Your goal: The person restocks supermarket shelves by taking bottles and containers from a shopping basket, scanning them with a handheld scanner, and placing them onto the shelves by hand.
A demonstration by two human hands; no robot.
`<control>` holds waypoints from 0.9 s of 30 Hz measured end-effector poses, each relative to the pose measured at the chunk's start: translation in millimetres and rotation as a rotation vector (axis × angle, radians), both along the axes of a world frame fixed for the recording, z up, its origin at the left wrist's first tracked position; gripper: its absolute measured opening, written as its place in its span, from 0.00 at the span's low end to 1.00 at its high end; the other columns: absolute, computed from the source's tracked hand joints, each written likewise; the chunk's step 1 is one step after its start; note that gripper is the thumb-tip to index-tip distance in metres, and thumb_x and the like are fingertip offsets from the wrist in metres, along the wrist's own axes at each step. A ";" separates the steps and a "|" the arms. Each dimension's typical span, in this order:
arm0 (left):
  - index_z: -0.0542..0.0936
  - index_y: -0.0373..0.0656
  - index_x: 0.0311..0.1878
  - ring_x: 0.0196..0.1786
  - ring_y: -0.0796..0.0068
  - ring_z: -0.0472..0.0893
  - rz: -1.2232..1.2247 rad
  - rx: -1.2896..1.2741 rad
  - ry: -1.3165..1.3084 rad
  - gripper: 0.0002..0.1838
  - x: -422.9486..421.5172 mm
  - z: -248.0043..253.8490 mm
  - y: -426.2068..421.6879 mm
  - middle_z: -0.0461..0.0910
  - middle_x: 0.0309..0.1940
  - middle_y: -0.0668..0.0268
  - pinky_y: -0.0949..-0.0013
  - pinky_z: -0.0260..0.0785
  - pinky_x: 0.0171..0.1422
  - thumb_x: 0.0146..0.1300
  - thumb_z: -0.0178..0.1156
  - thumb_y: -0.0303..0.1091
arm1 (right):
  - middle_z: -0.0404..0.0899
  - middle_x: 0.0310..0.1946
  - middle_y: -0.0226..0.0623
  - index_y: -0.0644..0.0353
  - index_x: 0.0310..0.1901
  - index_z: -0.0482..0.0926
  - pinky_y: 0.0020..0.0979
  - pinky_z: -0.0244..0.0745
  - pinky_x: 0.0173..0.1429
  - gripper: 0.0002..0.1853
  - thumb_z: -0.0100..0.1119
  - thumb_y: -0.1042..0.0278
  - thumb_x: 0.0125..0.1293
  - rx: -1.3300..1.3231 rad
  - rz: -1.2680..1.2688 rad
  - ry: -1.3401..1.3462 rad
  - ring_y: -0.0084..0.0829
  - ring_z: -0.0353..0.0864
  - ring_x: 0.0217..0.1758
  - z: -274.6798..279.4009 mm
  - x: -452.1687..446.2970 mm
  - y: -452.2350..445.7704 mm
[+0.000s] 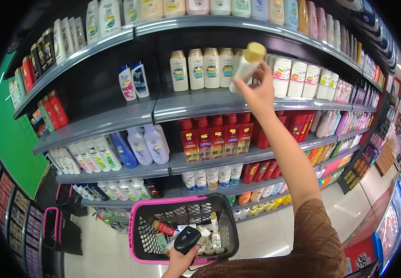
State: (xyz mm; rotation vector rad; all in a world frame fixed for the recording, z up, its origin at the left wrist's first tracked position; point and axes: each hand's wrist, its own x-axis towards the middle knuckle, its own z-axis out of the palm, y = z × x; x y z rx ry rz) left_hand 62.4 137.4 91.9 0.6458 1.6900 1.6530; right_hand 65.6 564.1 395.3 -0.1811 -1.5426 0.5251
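My right hand (259,90) is raised at the second shelf from the top, its fingers closed around a white shampoo bottle (245,68) with a gold cap. The bottle is tilted and slightly blurred. Behind it and to its left stands a row of similar cream bottles (211,68) with gold caps. Low in the view, my left hand (181,262) grips a black handheld barcode scanner (187,239). The scanner is above a black basket with a pink rim (133,230). Several bottles lie inside, among them a red one (163,227); the scanner hides part of them.
White bottles with pink labels (281,76) stand right of my right hand. Red pump bottles (217,138) line the shelf below. Two head-and-shoulders style bottles (133,82) stand further left. More black baskets with pink rims (52,227) are on the floor at left.
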 end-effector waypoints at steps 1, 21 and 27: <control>0.81 0.35 0.54 0.25 0.81 0.80 0.016 -0.027 0.037 0.15 -1.5 -1.2 -7.1 0.85 0.32 0.66 0.74 0.73 0.30 0.64 0.67 0.24 | 0.82 0.56 0.52 0.66 0.69 0.63 0.39 0.79 0.57 0.47 0.80 0.57 0.53 0.036 -0.171 -0.088 0.42 0.83 0.58 6.8 -12.0 9.6; 0.82 0.33 0.46 0.24 0.77 0.81 0.184 0.022 0.003 0.09 -1.8 11.8 -33.4 0.84 0.28 0.65 0.71 0.73 0.28 0.63 0.65 0.21 | 0.88 0.41 0.51 0.64 0.43 0.87 0.43 0.83 0.51 0.39 0.73 0.29 0.49 -0.183 -0.599 -0.899 0.47 0.89 0.47 10.6 -36.5 46.1; 0.83 0.34 0.44 0.24 0.78 0.80 0.118 -0.038 0.045 0.08 -2.6 9.9 -25.1 0.83 0.28 0.65 0.72 0.72 0.28 0.62 0.65 0.21 | 0.88 0.46 0.44 0.61 0.46 0.88 0.40 0.82 0.54 0.36 0.71 0.32 0.53 -0.189 -0.603 -0.979 0.42 0.88 0.52 14.5 -49.0 58.7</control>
